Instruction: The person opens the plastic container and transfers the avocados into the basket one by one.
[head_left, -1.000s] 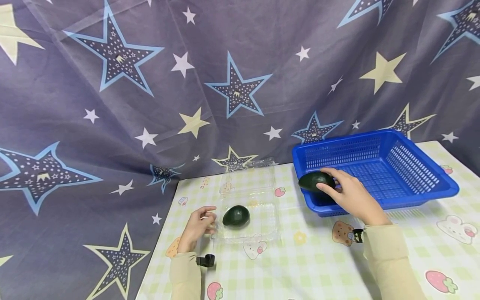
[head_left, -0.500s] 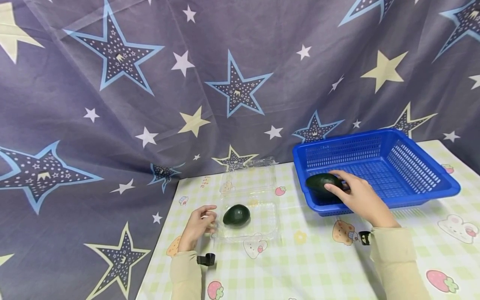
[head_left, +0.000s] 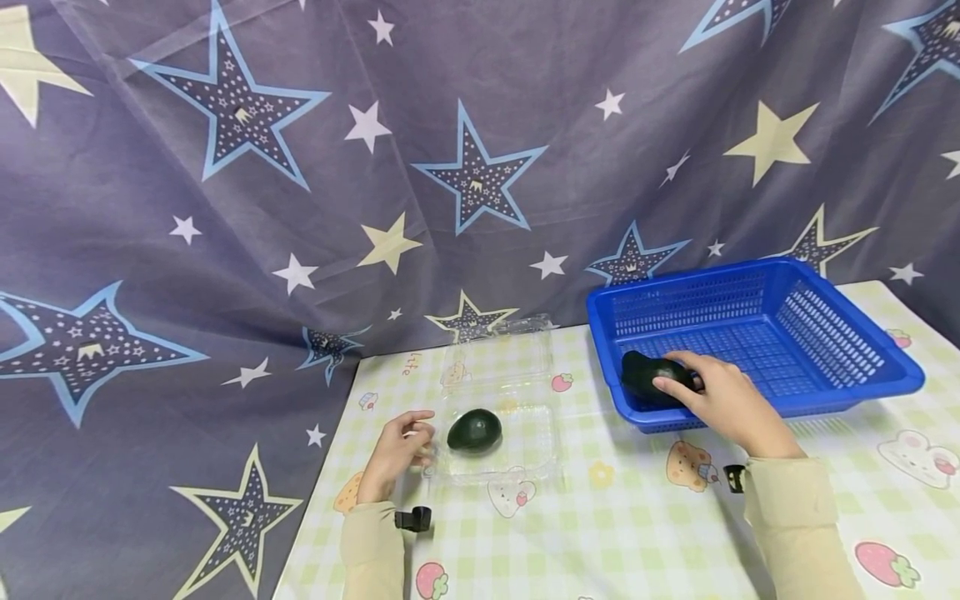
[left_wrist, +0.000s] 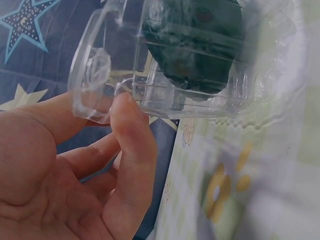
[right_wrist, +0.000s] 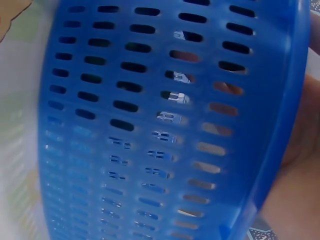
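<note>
In the head view my right hand [head_left: 726, 404] holds a dark green avocado [head_left: 649, 379] inside the left end of the blue basket [head_left: 888, 385], thumb on its near side. From the right wrist, the basket's slotted wall [right_wrist: 125, 105] hides the fruit and most of the hand. A second avocado [head_left: 475, 431] lies in the left part of a clear plastic clamshell box [head_left: 532, 442]. At that box's left edge is my left hand [head_left: 397, 454]; its thumb [left_wrist: 131, 120] and forefinger pinch the rim in the left wrist view.
The clamshell's lid [head_left: 502, 358] lies folded back toward the starry curtain [head_left: 480, 183] behind the table. A green checked cloth [head_left: 645, 533] covers the tabletop. The basket's raised near wall stands between the right forearm and the basket floor.
My right hand has carried its avocado slightly right and lower into the basket, the fruit's narrow end now tipped up. The left hand, box and other avocado look the same.
</note>
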